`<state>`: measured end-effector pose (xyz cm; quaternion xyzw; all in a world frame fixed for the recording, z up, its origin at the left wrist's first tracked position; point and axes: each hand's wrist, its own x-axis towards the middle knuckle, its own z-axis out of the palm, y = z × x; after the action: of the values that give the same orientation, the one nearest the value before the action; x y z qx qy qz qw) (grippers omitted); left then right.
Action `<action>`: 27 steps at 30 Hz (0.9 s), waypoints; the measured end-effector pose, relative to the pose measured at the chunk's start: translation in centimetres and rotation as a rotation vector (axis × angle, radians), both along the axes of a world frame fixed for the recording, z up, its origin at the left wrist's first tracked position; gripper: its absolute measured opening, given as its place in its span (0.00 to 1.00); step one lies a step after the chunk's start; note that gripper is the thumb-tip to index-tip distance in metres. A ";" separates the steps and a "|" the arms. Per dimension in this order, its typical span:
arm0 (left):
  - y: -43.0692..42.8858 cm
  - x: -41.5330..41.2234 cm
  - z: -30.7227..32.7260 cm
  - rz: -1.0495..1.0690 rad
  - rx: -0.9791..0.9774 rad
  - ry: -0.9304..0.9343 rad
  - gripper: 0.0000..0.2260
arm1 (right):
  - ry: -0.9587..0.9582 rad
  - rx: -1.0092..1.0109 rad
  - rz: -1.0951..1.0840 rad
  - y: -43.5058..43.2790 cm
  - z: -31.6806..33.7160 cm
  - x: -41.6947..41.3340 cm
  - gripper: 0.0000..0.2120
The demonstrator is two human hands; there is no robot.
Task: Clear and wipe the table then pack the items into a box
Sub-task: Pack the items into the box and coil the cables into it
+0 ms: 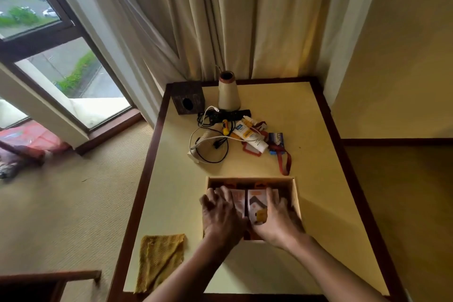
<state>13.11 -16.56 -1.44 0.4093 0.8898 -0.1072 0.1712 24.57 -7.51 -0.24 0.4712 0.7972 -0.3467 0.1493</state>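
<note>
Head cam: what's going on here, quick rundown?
A person has both hands in an open cardboard box on the table. The left hand and right hand press on white-and-orange packets inside it. A pile is not yet packed behind the box: cables, a white tube and a red lanyard. A yellow cloth lies at the table's near-left corner.

Both hands, left hand [220, 211] and right hand [274, 218], press white cartons [256, 200] down inside the open cardboard box [295, 193] on the table [318, 179].
</note>
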 end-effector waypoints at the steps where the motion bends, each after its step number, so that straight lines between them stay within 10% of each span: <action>1: 0.3 -0.5 0.2 -0.076 -0.056 0.028 0.41 | -0.010 -0.013 0.020 0.3 0.2 0.0 0.58; 27: 1.0 -5.2 1.8 -0.350 0.033 0.002 0.19 | -0.063 -0.012 0.130 3.3 1.5 -2.2 0.34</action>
<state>7.87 -15.55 0.35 0.5607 0.8066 -0.1214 0.1421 22.33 -4.18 1.22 0.4282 0.8190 -0.3257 0.1994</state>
